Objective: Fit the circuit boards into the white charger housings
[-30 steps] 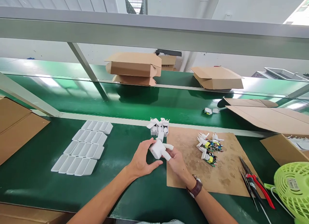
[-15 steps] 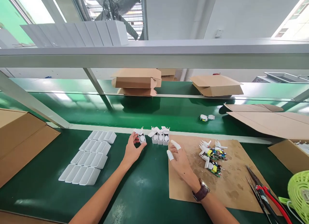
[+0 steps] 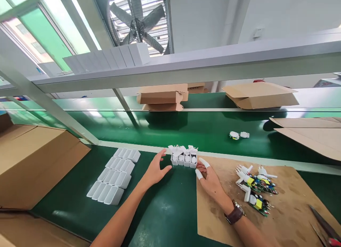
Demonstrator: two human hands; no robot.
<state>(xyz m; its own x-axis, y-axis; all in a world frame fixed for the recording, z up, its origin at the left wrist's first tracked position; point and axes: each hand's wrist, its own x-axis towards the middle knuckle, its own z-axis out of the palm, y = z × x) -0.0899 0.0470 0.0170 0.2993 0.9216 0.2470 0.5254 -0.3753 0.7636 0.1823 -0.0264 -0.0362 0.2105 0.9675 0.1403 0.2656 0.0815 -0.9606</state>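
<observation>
Presently: row of four white plastic charger housings with prongs (image 3: 183,156) stands upright at far edge of green mat surface (image 3: 165,211), between both hands. Done, by look: four pieces lined up. Left: loose green circuit boards with white plug parts (image 3: 254,186) on brown cardboard sheet (image 3: 287,211); three rows of empty white shells (image 3: 113,176) at left. Left hand (image 3: 156,170): fingers released, spread, just left of row, grasping nothing. Right hand (image 3: 210,177): white-cotted fingers (image 3: 204,162) loosely curled, just beside row's right end, contact unclear.

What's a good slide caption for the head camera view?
Both hands, left hand and right hand, flank a row of white charger housings at the green bench's edge, circuit boards nearby.
</observation>
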